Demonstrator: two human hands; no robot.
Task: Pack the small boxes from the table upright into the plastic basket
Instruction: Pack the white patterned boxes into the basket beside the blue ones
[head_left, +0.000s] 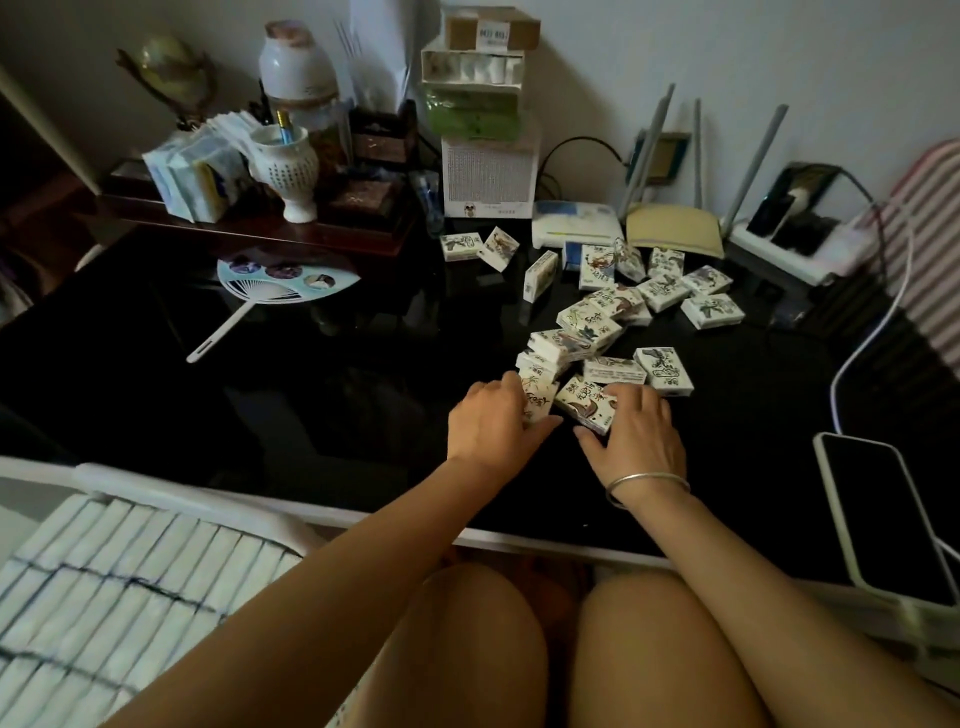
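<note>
Several small white boxes with printed pictures lie scattered on the black glass table, most in a loose pile at the middle right. My left hand grips one box at the pile's near edge, thumb beneath it. My right hand holds another box beside it, fingers over its top and thumb at its near side. The white plastic basket sits at the lower left, below the table's edge, with rows of boxes standing upright inside.
A phone on a white cable lies at the right edge. A white hand fan lies at the back left. Behind stand a wooden tray with a vase, stacked cartons, a router and a power strip.
</note>
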